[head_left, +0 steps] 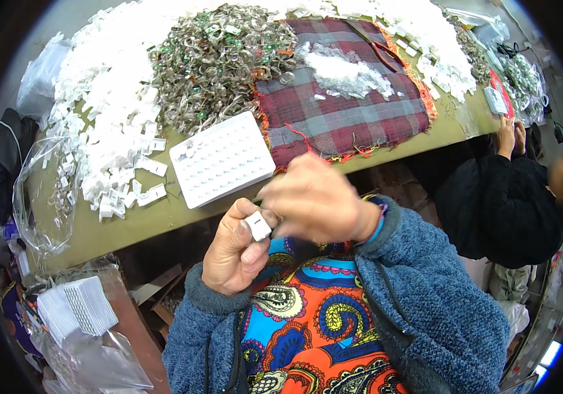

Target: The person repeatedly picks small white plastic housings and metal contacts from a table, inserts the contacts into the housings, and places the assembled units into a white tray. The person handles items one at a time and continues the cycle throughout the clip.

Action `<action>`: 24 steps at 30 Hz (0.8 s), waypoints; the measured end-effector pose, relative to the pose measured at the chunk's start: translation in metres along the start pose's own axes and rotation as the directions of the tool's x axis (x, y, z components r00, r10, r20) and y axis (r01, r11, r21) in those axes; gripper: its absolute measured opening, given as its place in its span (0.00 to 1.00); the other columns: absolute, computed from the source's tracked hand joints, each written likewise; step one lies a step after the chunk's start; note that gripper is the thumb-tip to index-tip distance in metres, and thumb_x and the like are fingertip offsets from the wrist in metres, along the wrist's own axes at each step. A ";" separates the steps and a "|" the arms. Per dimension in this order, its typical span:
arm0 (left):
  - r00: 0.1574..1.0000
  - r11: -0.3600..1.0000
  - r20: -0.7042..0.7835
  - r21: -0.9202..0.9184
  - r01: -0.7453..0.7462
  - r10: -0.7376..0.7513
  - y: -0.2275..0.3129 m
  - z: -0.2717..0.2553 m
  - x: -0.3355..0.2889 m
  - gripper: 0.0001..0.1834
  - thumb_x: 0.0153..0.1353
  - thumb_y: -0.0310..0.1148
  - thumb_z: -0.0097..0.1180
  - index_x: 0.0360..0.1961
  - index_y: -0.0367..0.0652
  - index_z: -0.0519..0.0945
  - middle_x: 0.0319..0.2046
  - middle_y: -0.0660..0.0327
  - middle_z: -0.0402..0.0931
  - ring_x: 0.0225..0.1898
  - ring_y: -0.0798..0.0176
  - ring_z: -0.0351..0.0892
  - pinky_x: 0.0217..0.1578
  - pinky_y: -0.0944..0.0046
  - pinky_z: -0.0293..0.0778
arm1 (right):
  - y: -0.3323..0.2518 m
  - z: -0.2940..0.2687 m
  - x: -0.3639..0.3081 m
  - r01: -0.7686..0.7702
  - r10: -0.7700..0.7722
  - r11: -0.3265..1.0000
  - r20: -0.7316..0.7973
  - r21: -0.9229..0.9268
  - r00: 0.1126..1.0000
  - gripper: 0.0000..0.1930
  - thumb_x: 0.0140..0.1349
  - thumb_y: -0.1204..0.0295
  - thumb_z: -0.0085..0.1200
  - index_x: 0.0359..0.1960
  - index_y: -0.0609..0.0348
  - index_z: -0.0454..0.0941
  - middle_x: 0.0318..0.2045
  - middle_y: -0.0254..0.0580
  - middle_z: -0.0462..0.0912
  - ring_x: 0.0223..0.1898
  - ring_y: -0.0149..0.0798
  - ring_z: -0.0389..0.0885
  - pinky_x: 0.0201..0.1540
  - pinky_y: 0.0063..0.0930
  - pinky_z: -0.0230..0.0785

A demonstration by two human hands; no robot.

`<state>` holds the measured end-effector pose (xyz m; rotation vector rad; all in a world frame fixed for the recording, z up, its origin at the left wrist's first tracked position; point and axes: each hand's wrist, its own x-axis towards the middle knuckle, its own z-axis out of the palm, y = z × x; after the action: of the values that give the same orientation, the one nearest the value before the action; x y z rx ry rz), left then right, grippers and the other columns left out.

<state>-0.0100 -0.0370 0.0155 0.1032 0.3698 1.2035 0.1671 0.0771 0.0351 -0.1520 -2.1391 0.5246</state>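
Head: left fingers (252,253) pinch a white block (258,227) beside right fingers (283,196) of unclear grip.

Block (258,226) in left hand (228,259), tray (226,188) beyond, cloth (360,121) right of tray, pliers (375,46) on cloth

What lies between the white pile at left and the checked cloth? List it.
Head view: a grey heap of small pieces lies between the white pile and checked cloth, with a white panel below it.
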 end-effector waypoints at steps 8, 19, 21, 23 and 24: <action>0.997 0.966 0.021 0.249 0.067 -0.074 -0.006 -0.006 0.017 0.20 0.65 0.46 0.60 0.44 0.42 0.72 0.34 0.54 0.78 0.22 0.70 0.76 0.13 0.77 0.66 | 0.086 -0.047 -0.007 -0.538 0.518 0.749 -0.165 -0.386 0.840 0.06 0.59 0.76 0.59 0.37 0.61 0.83 0.33 0.46 0.80 0.34 0.51 0.81 0.38 0.38 0.74; 0.994 0.994 0.107 0.104 0.015 -0.026 -0.002 -0.012 0.014 0.14 0.68 0.34 0.57 0.48 0.36 0.75 0.39 0.45 0.81 0.30 0.63 0.83 0.22 0.71 0.79 | 0.072 -0.043 0.010 -0.588 0.579 0.742 -0.135 -0.322 0.804 0.06 0.59 0.81 0.59 0.38 0.64 0.80 0.31 0.44 0.79 0.31 0.39 0.80 0.36 0.29 0.72; 0.989 0.997 0.143 0.066 -0.050 0.040 0.001 -0.014 0.009 0.16 0.70 0.33 0.54 0.53 0.35 0.73 0.44 0.44 0.80 0.35 0.62 0.84 0.27 0.70 0.83 | 0.045 -0.034 0.014 -0.653 0.647 0.756 -0.099 -0.039 0.756 0.03 0.62 0.83 0.56 0.37 0.69 0.79 0.33 0.40 0.81 0.33 0.30 0.79 0.38 0.24 0.72; 0.995 0.988 0.028 0.119 -0.094 0.091 0.006 -0.016 0.001 0.16 0.71 0.31 0.51 0.56 0.35 0.72 0.47 0.44 0.78 0.37 0.62 0.84 0.30 0.69 0.85 | 0.016 -0.021 0.018 -0.695 0.707 0.688 0.027 0.209 0.707 0.03 0.63 0.83 0.55 0.36 0.71 0.78 0.34 0.39 0.82 0.35 0.29 0.79 0.39 0.24 0.73; 0.990 0.985 0.043 0.104 -0.137 0.134 0.007 -0.018 -0.001 0.17 0.72 0.30 0.50 0.58 0.35 0.71 0.48 0.44 0.78 0.38 0.62 0.84 0.32 0.69 0.86 | 0.002 -0.010 0.020 -0.662 0.678 0.654 0.106 0.367 0.728 0.03 0.63 0.84 0.54 0.37 0.72 0.78 0.36 0.42 0.81 0.37 0.29 0.79 0.40 0.23 0.73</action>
<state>-0.0230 -0.0376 0.0014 0.2455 0.4003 1.3144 0.1636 0.0881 0.0540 -0.7517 -1.8394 1.3533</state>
